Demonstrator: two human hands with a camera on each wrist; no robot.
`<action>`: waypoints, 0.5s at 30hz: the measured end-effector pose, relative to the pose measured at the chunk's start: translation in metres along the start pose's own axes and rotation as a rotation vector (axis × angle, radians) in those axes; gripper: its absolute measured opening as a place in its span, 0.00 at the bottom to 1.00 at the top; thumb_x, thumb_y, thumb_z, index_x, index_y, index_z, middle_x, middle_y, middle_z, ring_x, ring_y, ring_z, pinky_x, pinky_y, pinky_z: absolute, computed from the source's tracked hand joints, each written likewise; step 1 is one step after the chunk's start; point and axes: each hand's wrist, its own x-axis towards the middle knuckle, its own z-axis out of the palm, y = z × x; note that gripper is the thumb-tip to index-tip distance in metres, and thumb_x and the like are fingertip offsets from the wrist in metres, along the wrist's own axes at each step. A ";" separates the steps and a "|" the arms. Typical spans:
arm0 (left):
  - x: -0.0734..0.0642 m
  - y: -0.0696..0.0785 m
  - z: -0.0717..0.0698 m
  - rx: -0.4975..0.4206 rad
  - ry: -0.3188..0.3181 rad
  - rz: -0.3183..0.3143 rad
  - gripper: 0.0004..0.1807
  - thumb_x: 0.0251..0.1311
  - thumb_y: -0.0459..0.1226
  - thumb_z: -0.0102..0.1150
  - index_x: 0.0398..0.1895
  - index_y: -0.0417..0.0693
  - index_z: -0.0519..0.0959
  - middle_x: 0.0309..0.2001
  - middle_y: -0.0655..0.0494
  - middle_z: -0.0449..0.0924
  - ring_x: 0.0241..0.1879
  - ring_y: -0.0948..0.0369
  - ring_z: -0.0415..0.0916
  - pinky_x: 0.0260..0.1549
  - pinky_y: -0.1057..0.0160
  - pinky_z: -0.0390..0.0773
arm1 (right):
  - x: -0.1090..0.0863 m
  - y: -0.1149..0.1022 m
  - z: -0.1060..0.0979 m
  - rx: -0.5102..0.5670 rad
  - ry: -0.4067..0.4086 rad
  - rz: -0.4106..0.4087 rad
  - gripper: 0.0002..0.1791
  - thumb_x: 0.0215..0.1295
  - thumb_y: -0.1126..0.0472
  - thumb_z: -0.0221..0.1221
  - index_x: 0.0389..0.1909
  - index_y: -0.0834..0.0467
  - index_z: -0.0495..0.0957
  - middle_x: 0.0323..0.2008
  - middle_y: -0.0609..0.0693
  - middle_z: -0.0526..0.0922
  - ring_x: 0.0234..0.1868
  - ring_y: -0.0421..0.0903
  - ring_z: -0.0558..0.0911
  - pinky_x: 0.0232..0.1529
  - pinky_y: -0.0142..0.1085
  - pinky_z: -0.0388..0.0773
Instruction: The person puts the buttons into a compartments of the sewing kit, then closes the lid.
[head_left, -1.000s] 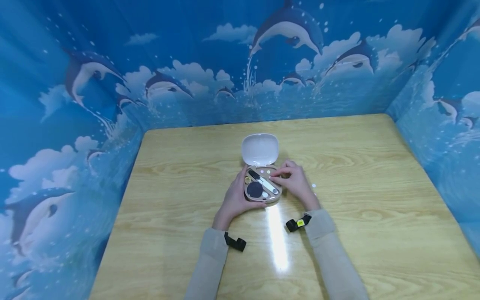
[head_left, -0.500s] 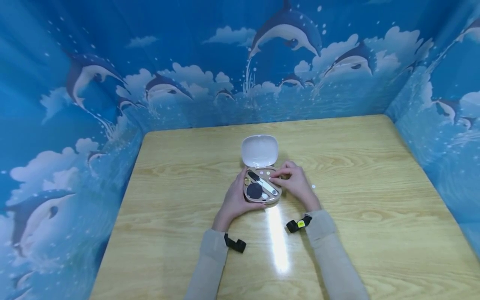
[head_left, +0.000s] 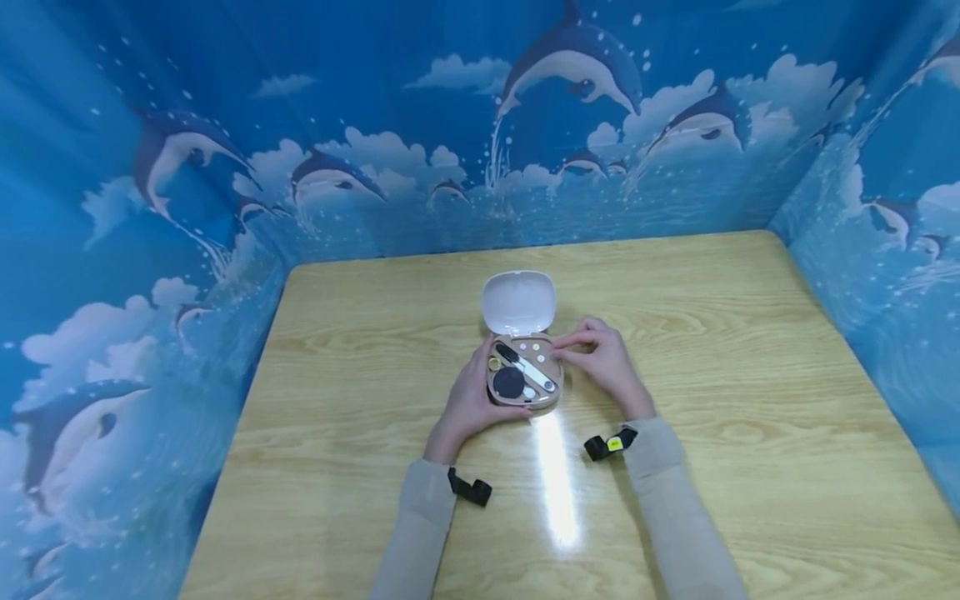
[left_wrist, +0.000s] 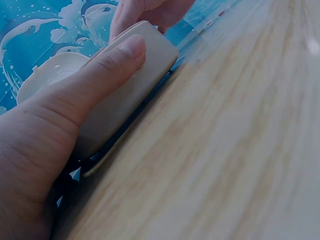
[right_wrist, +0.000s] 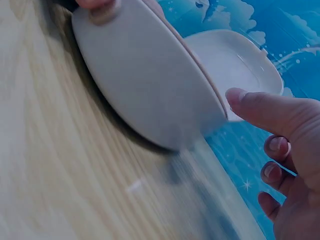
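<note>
My left hand (head_left: 474,395) grips a small case (head_left: 525,403) with a light wall and tan interior from its left side, the thumb (left_wrist: 117,62) along the front wall. Its white lid (head_left: 519,302) stands raised at the back. Inside lie a black disc (head_left: 508,382), a slim white tool (head_left: 537,375) with a black end, a small gold ring (head_left: 494,364) and small pale discs like buttons (head_left: 541,358) in the right-hand compartment. My right hand (head_left: 602,358) is at the case's right rim, thumb and forefinger stretched toward it; I see nothing held between them.
Beneath lies a wood-grain table (head_left: 360,375), with a dolphin-print curtain (head_left: 420,200) behind and at both sides. Small pale and reddish pieces (left_wrist: 210,23) lie on the table beyond the case in the left wrist view.
My right hand has drawn back to the right from the compartment, and a pale disc shows where its fingertips were. The left hand and the case have stayed put.
</note>
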 end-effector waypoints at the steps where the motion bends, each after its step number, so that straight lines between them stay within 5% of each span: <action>1: 0.000 0.000 0.000 -0.001 -0.001 0.001 0.80 0.24 0.67 0.80 0.79 0.71 0.35 0.78 0.56 0.48 0.74 0.51 0.52 0.70 0.42 0.56 | 0.000 0.002 -0.002 0.001 0.005 0.000 0.07 0.52 0.61 0.75 0.33 0.56 0.89 0.31 0.52 0.74 0.37 0.47 0.69 0.41 0.37 0.68; 15: -0.001 0.000 0.000 -0.001 0.002 -0.012 0.80 0.24 0.65 0.80 0.79 0.73 0.34 0.79 0.57 0.47 0.75 0.50 0.51 0.70 0.41 0.56 | -0.010 0.025 -0.031 -0.025 0.074 0.057 0.10 0.54 0.59 0.74 0.36 0.59 0.88 0.32 0.52 0.74 0.35 0.45 0.69 0.37 0.32 0.68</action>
